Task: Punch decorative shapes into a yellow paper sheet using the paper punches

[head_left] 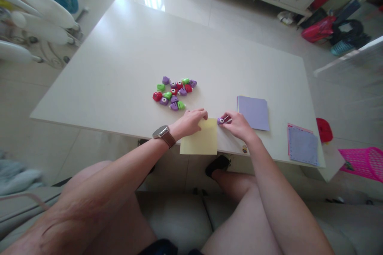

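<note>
The small purple plastic piece with a round eye-like mark (pixel 220 121) sits at the tips of my right hand (pixel 238 125), just beside the right edge of the square pale yellow paper (pixel 199 143). My grip is on a small part of it, so I judge that a slight roll of thumb against finger could twist it round or make it pop loose onto the white tabletop (pixel 134 48). The paper's near edge hangs past the table's edge; a brush from my wrist or a knee could catch that overhang and skew the sheet. If I press harder with my left hand (pixel 191 122), thin paper like this could crease or slide.

My right thumb and finger are drawn nearly together, pinching the piece between them. My left fingers are bent, partly open, over the upper part of the paper, the thumb low over it; whether they grip the sheet or merely rest there, I cannot tell.

Beyond my left hand lies a loose cluster of red, green and purple plastic pieces (pixel 157 96), well apart from the piece I hold. The stack of square lilac paper (pixel 253 112) is near my right hand.
</note>
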Available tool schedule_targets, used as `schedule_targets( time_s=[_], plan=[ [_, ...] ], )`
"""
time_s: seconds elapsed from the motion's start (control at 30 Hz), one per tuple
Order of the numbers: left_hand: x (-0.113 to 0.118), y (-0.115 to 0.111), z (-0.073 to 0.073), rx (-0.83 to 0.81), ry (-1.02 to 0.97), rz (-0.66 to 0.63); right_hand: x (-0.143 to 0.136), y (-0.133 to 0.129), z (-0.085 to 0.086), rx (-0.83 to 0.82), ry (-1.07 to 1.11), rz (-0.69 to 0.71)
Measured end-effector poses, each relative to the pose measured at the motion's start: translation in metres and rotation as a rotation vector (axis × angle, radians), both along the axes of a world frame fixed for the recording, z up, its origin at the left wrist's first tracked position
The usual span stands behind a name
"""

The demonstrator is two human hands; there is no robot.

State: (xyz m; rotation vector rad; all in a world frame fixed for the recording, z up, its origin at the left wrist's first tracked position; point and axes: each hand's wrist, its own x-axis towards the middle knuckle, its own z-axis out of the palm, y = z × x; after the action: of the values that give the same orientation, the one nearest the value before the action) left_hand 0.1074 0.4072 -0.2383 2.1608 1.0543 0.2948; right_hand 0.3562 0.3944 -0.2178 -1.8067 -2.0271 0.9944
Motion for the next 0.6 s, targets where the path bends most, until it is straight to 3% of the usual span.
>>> schedule_targets(
  time_s=[0.6],
  plan=[
    [-0.0006,0.0017,-0.003,0.001,-0.017,0.018,0.0005,0.001,-0.0002,0.048,-0.013,0.013]
  ],
)
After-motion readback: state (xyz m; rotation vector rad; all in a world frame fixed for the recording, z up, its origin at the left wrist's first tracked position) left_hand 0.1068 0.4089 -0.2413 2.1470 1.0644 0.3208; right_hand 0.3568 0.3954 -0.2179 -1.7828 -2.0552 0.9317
